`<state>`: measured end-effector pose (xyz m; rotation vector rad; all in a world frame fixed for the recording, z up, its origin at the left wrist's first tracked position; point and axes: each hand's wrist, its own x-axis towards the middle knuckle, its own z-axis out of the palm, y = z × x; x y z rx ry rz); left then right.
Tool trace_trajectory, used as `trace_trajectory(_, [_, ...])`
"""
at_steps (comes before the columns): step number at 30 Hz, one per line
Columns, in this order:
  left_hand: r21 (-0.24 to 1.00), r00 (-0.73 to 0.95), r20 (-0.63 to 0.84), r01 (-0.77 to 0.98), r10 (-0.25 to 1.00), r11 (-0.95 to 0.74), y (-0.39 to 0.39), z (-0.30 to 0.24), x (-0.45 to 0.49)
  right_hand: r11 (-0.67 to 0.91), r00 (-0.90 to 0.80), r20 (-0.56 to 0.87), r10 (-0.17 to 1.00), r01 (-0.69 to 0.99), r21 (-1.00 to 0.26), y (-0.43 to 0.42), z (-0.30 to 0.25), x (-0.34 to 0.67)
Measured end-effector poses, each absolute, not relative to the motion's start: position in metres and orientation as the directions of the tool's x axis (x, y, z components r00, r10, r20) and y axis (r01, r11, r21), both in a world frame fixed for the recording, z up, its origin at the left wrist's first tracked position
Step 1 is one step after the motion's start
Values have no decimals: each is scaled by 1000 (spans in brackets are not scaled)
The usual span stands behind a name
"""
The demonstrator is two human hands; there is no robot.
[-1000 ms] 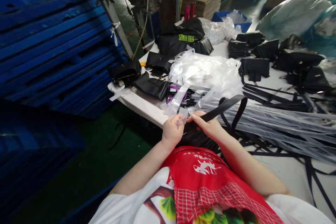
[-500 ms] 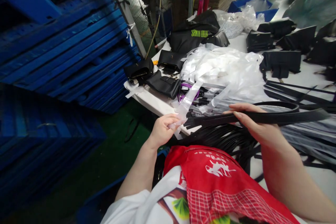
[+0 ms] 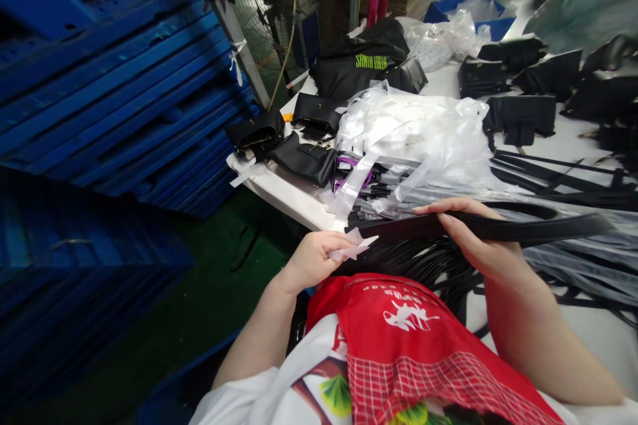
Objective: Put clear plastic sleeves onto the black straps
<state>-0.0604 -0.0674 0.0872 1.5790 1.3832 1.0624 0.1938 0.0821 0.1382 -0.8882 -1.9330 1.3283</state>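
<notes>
Nearest: red apron with white print and a checked lower part (image 3: 399,339) on the person. Left hand (image 3: 319,255): grip closed, fingers pinching a short translucent white film strip (image 3: 351,249). Strip sits just below the left end of the black strap; can't tell if they touch. Right hand (image 3: 481,239): grip closed on that flat, smooth black strap (image 3: 553,231), thumb on the near side, strap running roughly level above the worktop's near edge and looped back on itself at right. Below the strap, between the hands: a heap of thin black cords or straps (image 3: 423,262).

Beyond, on the white worktop (image 3: 294,202): long film-wrapped black straps at right, a purple looped band (image 3: 341,180), then a big pile of translucent white film strips (image 3: 413,129). Small black flap bag (image 3: 306,163) lies left of the pile, two more behind it. Further back: large black bag with green lettering (image 3: 356,73), other black bags at right. Far end: blue plastic bin (image 3: 501,28) with clear plastic in it.
</notes>
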Motion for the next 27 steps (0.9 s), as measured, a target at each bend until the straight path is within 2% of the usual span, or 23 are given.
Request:
trace_trajectory(6, [946,113,78,305,991,-110,-64,88,-54,313,-658,95,747,222,-923,84,137,196])
trace_trajectory(12, [947,153,6,316,988,-55,-55,88,-48,241,-736,9,677,210,-948,85,131,190])
trace_trajectory(17, [955,143,-19,294,989,-24,-49,78,-39,247,-790,-26,612,222,-943,82,112,180])
trace_trajectory(19, [959,105,-52,282,993,20,-48,73,-37,206,-766,-85,637,275,-939,83,103,181])
trace_trajectory(21, [968,64,-83,243,995,65,-48,68,-38,146,-727,-213,653,397,-906,85,97,188])
trace_trajectory(24, [970,9,-129,206,992,125,-48,65,-41,79,-706,-380,598,523,-848,86,94,201])
trace_trajectory(25, [968,1,-148,207,989,145,-49,65,-42,58,-715,-381,587,506,-860,86,95,205])
trace_trajectory(27, [962,2,-179,208,984,175,-49,65,-43,16,-720,-277,636,371,-928,84,97,210])
